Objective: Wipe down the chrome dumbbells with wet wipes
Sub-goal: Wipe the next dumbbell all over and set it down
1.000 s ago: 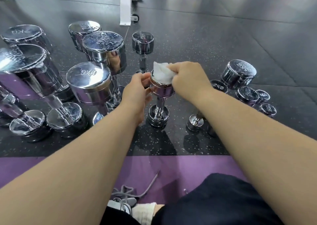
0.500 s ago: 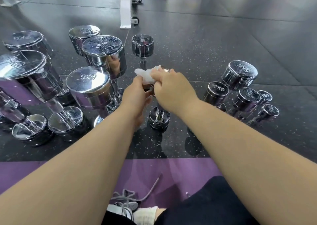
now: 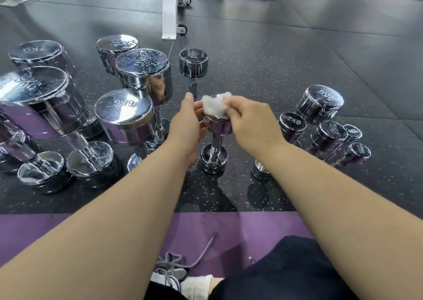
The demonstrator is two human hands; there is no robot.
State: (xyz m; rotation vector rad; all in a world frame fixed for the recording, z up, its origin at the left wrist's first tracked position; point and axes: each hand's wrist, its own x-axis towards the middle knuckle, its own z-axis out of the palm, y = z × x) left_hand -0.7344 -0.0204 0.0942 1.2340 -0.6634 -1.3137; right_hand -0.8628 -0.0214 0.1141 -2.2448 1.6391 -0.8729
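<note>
A small chrome dumbbell (image 3: 215,147) stands upright on the dark floor in front of me. My left hand (image 3: 188,121) grips the left side of its top head, thumb raised. My right hand (image 3: 248,122) pinches a crumpled white wet wipe (image 3: 214,106) and presses it on the flat top of that head. The wipe hides most of the top face.
Large upright chrome dumbbells (image 3: 124,114) crowd the left, a 4KG one (image 3: 193,64) stands behind, and several small ones (image 3: 322,103) sit at the right. A purple mat (image 3: 251,226) lies near me. A white bench leg with wheels (image 3: 169,18) stands farther back.
My right hand carried the wipe from the left edge of the dumbbell's top back across to the middle and right. My left hand kept its hold on the head.
</note>
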